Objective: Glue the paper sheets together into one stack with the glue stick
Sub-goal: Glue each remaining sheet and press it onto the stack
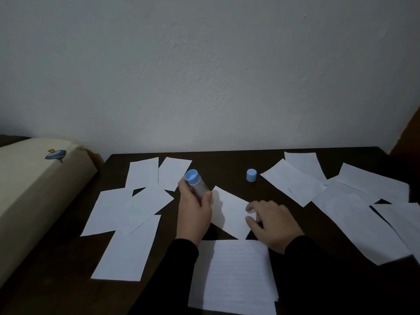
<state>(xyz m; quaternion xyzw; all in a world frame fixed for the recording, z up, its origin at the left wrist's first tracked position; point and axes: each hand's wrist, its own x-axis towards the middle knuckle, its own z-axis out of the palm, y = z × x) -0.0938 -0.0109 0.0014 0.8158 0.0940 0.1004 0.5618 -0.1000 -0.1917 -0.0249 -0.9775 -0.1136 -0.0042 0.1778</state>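
— Dark wooden table [238, 162] against a pale wall [204, 64], white sheets scattered left and right. Where's the glue stick?

— Glue stick [196, 183] sits in the left hand [195, 211], fingers wrapped around its barrel; its blue cap [251, 175] stands apart.

— And the right hand [271, 220]?

— Fingers loosely spread, resting on the small centre sheet [229, 211], above the lined sheet [231, 276].
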